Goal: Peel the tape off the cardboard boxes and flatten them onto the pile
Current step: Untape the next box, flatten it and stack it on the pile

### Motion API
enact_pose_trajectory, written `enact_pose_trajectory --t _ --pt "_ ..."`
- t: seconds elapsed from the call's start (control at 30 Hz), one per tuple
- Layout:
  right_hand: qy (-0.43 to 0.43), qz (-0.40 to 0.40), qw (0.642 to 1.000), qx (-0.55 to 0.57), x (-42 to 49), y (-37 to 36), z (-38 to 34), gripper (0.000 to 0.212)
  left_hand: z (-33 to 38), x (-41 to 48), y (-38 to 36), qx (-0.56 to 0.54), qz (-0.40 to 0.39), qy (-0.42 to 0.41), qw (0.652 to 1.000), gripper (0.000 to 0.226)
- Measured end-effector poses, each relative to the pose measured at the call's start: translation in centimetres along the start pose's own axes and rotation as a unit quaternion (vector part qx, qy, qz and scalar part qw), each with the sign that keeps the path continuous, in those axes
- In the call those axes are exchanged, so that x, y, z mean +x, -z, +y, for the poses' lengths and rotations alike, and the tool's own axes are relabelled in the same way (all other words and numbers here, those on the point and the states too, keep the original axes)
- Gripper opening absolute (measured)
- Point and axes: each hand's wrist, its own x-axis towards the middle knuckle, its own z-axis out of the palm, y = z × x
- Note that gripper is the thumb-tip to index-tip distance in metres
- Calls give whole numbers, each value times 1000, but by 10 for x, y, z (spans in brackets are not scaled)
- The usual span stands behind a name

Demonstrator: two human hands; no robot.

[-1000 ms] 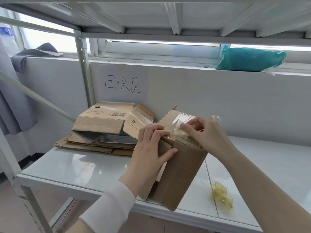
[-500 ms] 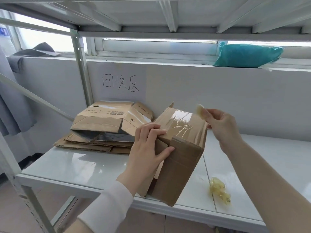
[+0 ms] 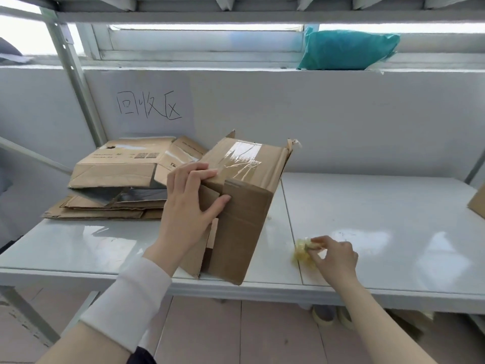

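The left hand (image 3: 189, 206) grips the brown corrugated cardboard box (image 3: 244, 211) at its top corner, glossy clear tape (image 3: 244, 156) wrinkled across its lid; right of the box, the right hand (image 3: 333, 258) pinches a crumpled yellowish tape wad (image 3: 301, 252); the flattened pile (image 3: 105, 208) lies just left of it.

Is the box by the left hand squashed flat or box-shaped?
Box-shaped, not flat. The box stands tilted on the shelf, sides full, tape across its top; the left hand grips its corner.
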Motion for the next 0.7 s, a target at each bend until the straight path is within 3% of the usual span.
enact_pose_trajectory --t 0.17,0.27,0.33,0.4,0.47,0.57,0.7 --pt "-21 -64 997 44 4 16 -3 36 2 -1 -3 -2 3 4 1000 49" --pt "-16 -64 995 -81 2 22 -10 27 5 0 -2 -6 1 0 1000 48" --pt "-17 -17 994 -104 1 24 -14 26 6 0 -1 -14 -8 4 1000 50" --pt "-8 58 998 -34 -2 26 -21 28 5 -3 0 -33 -21 20 999 54" --pt "36 92 989 105 -8 31 -34 38 3 -8 1 -56 -34 39 997 64" --pt "125 39 942 309 -36 35 -74 41 3 -13 4 -94 -53 75 991 77" --pt "180 -32 923 338 -76 24 -123 87 13 -6 13 -161 -32 79 983 64"
